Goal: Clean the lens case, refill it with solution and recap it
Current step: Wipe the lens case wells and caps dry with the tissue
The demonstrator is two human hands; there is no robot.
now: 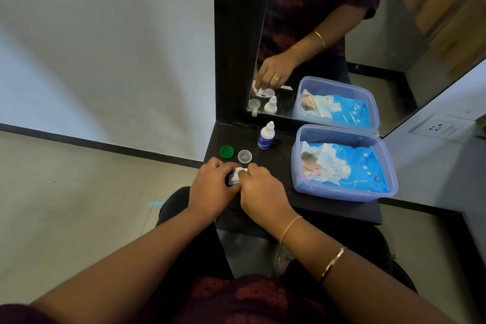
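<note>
White wipe [236, 176] between curled fingers [216, 166]

The black table [310, 205] carries a green cap [226, 151], clear cap [244, 156], solution bottle [266, 136] and wipes tub [342, 193].

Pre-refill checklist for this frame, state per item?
1. Both caps off the case: ok. The green cap and the clear cap lie side by side on the shelf.
2. Case wiped dry: cannot tell. The lens case is hidden under the wipe and the hands.
3. A hand free for the bottle: not ok. The left hand and the right hand both grip the wipe.
4. Solution bottle upright and near: ok. It stands just behind the caps.
5. Bottle opened: not ok. Its white top is on.
6. Spare wipes: ok. The wipes pack sits in the open box.
</note>
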